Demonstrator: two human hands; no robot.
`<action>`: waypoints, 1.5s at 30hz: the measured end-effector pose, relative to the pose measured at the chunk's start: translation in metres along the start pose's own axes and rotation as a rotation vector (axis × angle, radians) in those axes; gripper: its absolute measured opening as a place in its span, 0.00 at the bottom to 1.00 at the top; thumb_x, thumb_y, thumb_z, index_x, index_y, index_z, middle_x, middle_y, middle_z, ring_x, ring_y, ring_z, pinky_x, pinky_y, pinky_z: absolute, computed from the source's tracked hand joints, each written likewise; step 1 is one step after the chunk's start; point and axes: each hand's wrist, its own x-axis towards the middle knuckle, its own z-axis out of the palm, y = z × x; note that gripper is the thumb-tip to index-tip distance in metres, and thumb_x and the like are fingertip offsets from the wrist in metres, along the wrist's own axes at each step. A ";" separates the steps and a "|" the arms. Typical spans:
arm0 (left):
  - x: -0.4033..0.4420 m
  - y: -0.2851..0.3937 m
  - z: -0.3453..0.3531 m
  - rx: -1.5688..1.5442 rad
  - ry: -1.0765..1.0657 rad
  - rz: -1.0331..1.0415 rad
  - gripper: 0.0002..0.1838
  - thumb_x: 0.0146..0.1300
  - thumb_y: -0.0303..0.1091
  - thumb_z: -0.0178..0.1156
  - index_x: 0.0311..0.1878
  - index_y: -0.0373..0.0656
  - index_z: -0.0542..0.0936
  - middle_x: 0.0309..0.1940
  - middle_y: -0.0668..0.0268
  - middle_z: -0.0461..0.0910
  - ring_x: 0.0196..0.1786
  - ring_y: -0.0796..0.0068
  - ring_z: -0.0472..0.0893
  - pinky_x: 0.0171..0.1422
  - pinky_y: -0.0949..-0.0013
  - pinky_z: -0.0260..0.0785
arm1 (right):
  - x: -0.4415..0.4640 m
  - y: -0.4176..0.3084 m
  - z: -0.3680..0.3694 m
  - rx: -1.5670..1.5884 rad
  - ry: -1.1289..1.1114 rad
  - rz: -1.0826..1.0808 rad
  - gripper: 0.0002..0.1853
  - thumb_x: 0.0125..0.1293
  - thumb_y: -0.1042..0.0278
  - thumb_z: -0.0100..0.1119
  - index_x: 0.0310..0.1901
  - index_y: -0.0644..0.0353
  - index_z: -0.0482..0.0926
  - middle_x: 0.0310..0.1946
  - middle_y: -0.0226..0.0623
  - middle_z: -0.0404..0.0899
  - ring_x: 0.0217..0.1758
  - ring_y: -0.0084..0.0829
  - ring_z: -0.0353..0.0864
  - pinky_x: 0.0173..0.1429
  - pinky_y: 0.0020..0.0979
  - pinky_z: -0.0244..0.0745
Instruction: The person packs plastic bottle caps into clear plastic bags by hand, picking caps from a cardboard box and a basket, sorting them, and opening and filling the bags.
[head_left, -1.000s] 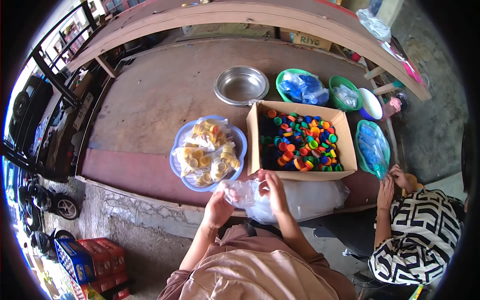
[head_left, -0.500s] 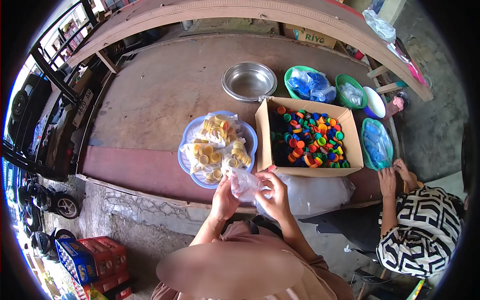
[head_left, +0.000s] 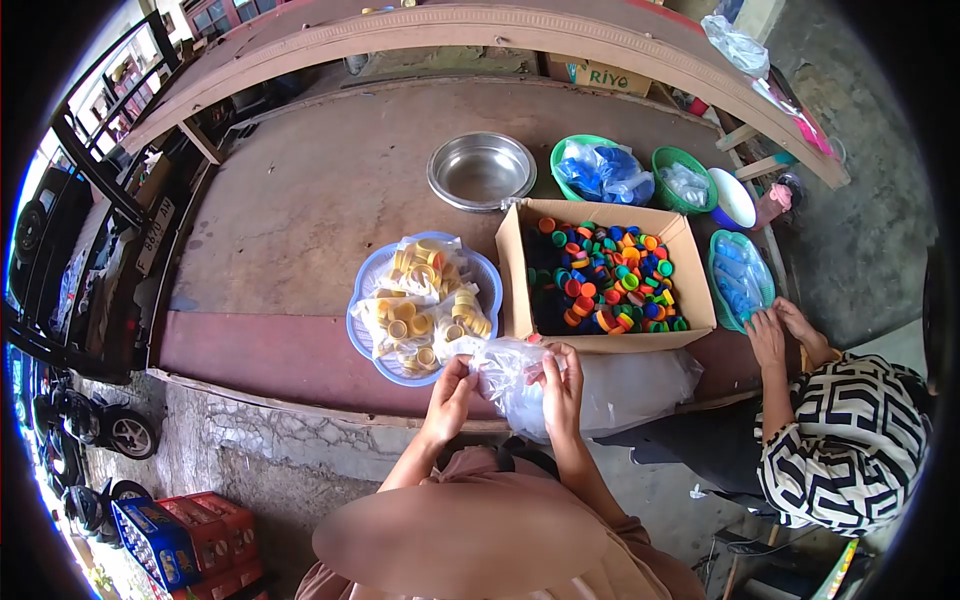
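Left hand (head_left: 452, 398), right hand (head_left: 563, 392): both pinching 1 clear plastic bag (head_left: 512, 378) between them. 1 blue basket (head_left: 480, 270) just beyond left hand, holds bagged yellow caps (head_left: 398, 328). 1 cardboard box (head_left: 511, 270) beyond right hand, loose caps (head_left: 630, 282) too many to count.

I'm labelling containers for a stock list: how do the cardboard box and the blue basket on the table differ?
The cardboard box is brown and straight-sided, while the blue basket is rounded. The cardboard box holds loose caps in many colours; the blue basket holds bagged yellowish caps. The cardboard box also looks larger than the blue basket. Both are open-topped and sit on the table.
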 end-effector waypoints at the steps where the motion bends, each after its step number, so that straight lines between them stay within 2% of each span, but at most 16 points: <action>1: 0.000 0.003 0.005 0.128 0.082 0.067 0.13 0.64 0.26 0.48 0.51 0.38 0.66 0.42 0.66 0.70 0.41 0.78 0.69 0.46 0.76 0.63 | -0.001 -0.001 0.002 -0.041 0.003 -0.031 0.04 0.68 0.71 0.48 0.42 0.60 0.68 0.29 0.28 0.71 0.31 0.17 0.73 0.34 0.21 0.69; 3: 0.000 0.010 0.019 0.383 0.242 0.204 0.13 0.63 0.27 0.50 0.50 0.38 0.64 0.41 0.65 0.67 0.39 0.77 0.67 0.45 0.74 0.62 | -0.004 -0.002 0.003 -0.122 0.011 -0.094 0.04 0.68 0.72 0.48 0.42 0.61 0.68 0.29 0.28 0.71 0.30 0.17 0.73 0.34 0.21 0.68; 4: -0.001 0.010 0.015 0.563 0.230 0.255 0.20 0.60 0.28 0.53 0.54 0.38 0.61 0.46 0.63 0.63 0.46 0.75 0.63 0.50 0.71 0.59 | -0.003 0.002 0.000 -0.187 -0.005 -0.147 0.03 0.66 0.77 0.50 0.40 0.62 0.69 0.28 0.28 0.72 0.30 0.16 0.72 0.35 0.19 0.66; 7: -0.008 0.040 0.030 0.804 0.157 0.349 0.23 0.54 0.31 0.60 0.51 0.37 0.64 0.41 0.64 0.64 0.41 0.71 0.65 0.48 0.68 0.60 | -0.004 -0.015 -0.002 -0.596 -0.080 -0.384 0.07 0.59 0.81 0.55 0.38 0.66 0.70 0.27 0.34 0.75 0.27 0.20 0.75 0.33 0.22 0.70; 10: -0.006 0.047 0.050 0.882 0.029 0.255 0.19 0.52 0.35 0.61 0.43 0.35 0.69 0.35 0.57 0.67 0.38 0.62 0.67 0.47 0.64 0.61 | -0.002 -0.016 -0.007 -0.491 -0.146 -0.315 0.11 0.57 0.80 0.57 0.42 0.66 0.70 0.31 0.37 0.75 0.28 0.22 0.76 0.34 0.23 0.72; 14: -0.002 0.030 0.057 1.165 0.106 0.271 0.13 0.53 0.31 0.59 0.39 0.35 0.71 0.31 0.53 0.75 0.38 0.53 0.73 0.45 0.60 0.65 | 0.003 -0.021 -0.016 -0.486 -0.300 -0.282 0.21 0.53 0.77 0.64 0.49 0.64 0.68 0.39 0.39 0.75 0.35 0.25 0.78 0.34 0.23 0.73; 19: 0.012 0.031 0.053 1.038 0.248 0.204 0.08 0.51 0.23 0.55 0.37 0.36 0.72 0.24 0.51 0.76 0.28 0.52 0.78 0.32 0.59 0.69 | 0.015 -0.028 -0.036 -0.672 -0.460 -0.290 0.23 0.46 0.86 0.61 0.46 0.61 0.69 0.42 0.37 0.72 0.37 0.27 0.78 0.32 0.25 0.76; 24: 0.016 0.057 0.075 1.076 0.376 0.124 0.10 0.47 0.21 0.52 0.36 0.36 0.71 0.17 0.55 0.72 0.20 0.57 0.74 0.27 0.60 0.66 | 0.032 -0.046 -0.045 -0.908 -0.675 -0.583 0.07 0.48 0.82 0.57 0.31 0.63 0.75 0.46 0.40 0.71 0.46 0.37 0.78 0.44 0.33 0.77; 27: 0.016 0.059 0.097 1.077 0.384 0.101 0.12 0.47 0.23 0.54 0.38 0.37 0.71 0.15 0.56 0.71 0.19 0.57 0.74 0.26 0.59 0.65 | 0.041 -0.055 -0.040 -0.856 -0.644 -0.632 0.08 0.50 0.80 0.57 0.35 0.63 0.78 0.50 0.40 0.71 0.49 0.40 0.76 0.49 0.34 0.75; 29: 0.015 0.057 0.114 1.065 0.368 0.113 0.13 0.48 0.24 0.55 0.39 0.37 0.70 0.15 0.55 0.71 0.18 0.56 0.74 0.25 0.58 0.65 | 0.043 -0.051 -0.047 -0.909 -0.681 -0.477 0.15 0.52 0.74 0.58 0.44 0.64 0.76 0.52 0.42 0.70 0.51 0.43 0.75 0.52 0.36 0.73; 30: 0.013 0.058 0.120 1.085 0.344 -0.035 0.14 0.47 0.26 0.58 0.39 0.38 0.70 0.17 0.59 0.72 0.23 0.59 0.76 0.32 0.60 0.67 | 0.043 -0.050 -0.051 -0.938 -0.703 -0.399 0.17 0.53 0.73 0.59 0.46 0.64 0.74 0.53 0.43 0.70 0.51 0.44 0.74 0.51 0.36 0.73; 33: 0.010 0.046 0.118 1.320 0.275 0.101 0.18 0.44 0.30 0.62 0.40 0.40 0.71 0.25 0.63 0.75 0.34 0.61 0.77 0.43 0.60 0.65 | 0.048 -0.043 -0.063 -0.972 -0.714 -0.329 0.26 0.48 0.73 0.62 0.52 0.64 0.69 0.53 0.44 0.69 0.47 0.45 0.76 0.47 0.37 0.75; 35: 0.006 0.047 0.123 1.439 0.193 0.122 0.38 0.37 0.38 0.70 0.55 0.41 0.66 0.50 0.56 0.69 0.55 0.57 0.68 0.57 0.54 0.58 | 0.048 -0.051 -0.065 -0.948 -0.689 -0.288 0.28 0.44 0.75 0.62 0.51 0.65 0.68 0.54 0.42 0.68 0.38 0.48 0.79 0.39 0.39 0.77; 38: 0.006 0.031 0.120 1.352 0.036 0.365 0.51 0.31 0.37 0.72 0.63 0.41 0.59 0.61 0.54 0.62 0.66 0.55 0.60 0.70 0.52 0.48 | 0.050 -0.046 -0.064 -0.785 -0.793 -0.356 0.30 0.41 0.74 0.64 0.50 0.69 0.68 0.50 0.52 0.70 0.47 0.50 0.75 0.51 0.40 0.72; 40: 0.011 0.021 0.111 1.343 0.013 0.369 0.51 0.28 0.34 0.72 0.63 0.41 0.60 0.60 0.54 0.63 0.65 0.54 0.61 0.70 0.51 0.49 | 0.049 -0.041 -0.065 -0.690 -0.930 -0.304 0.29 0.40 0.71 0.66 0.46 0.73 0.69 0.44 0.57 0.73 0.53 0.50 0.71 0.58 0.39 0.66; 45: 0.004 0.023 0.107 1.127 -0.032 0.221 0.51 0.25 0.30 0.72 0.61 0.39 0.61 0.53 0.52 0.67 0.57 0.49 0.67 0.61 0.53 0.61 | 0.051 -0.048 -0.069 -0.676 -1.053 -0.196 0.30 0.45 0.61 0.71 0.46 0.72 0.72 0.43 0.54 0.75 0.46 0.52 0.74 0.54 0.40 0.69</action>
